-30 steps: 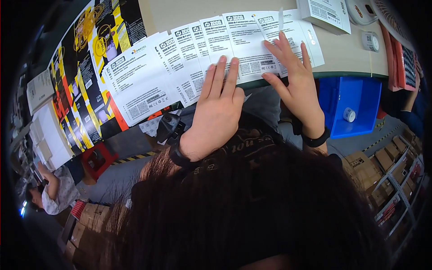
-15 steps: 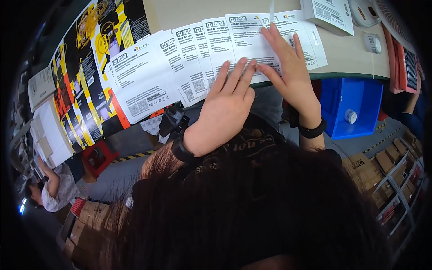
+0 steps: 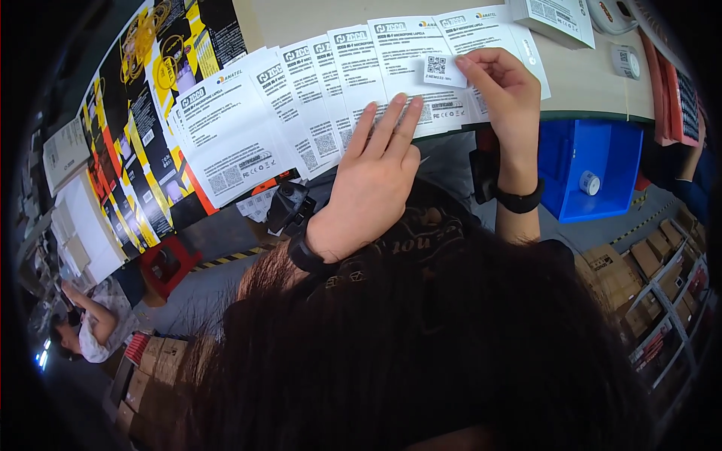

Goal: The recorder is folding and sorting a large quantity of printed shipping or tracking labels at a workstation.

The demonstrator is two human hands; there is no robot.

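Observation:
Between the thumb and fingertips of my right hand (image 3: pixel 505 90) is a small white sticker (image 3: pixel 442 71) printed with a square code. It hovers over, or just touches, one of the white printed sheets (image 3: pixel 391 60); which of the two I cannot tell. The sheets overlap in a fanned row along the table edge. My left hand (image 3: pixel 372 177) lies with fingers stretched out, their tips resting on the lower part of the sheets near the middle of the row. A dark band circles each wrist.
Black and yellow printed packaging (image 3: pixel 139 161) lies left, with yellow rubber bands (image 3: pixel 143 37) on it. A stack of white printed sheets (image 3: pixel 556 19) and a label roll (image 3: pixel 624 62) are at right. Below the edge stands a blue bin (image 3: pixel 553 177) holding another roll. A person (image 3: pixel 94 323) is far left.
My right hand has gone from spread fingers over the sheets to a pinch, with the sticker now plainly in it. My left hand has barely moved.

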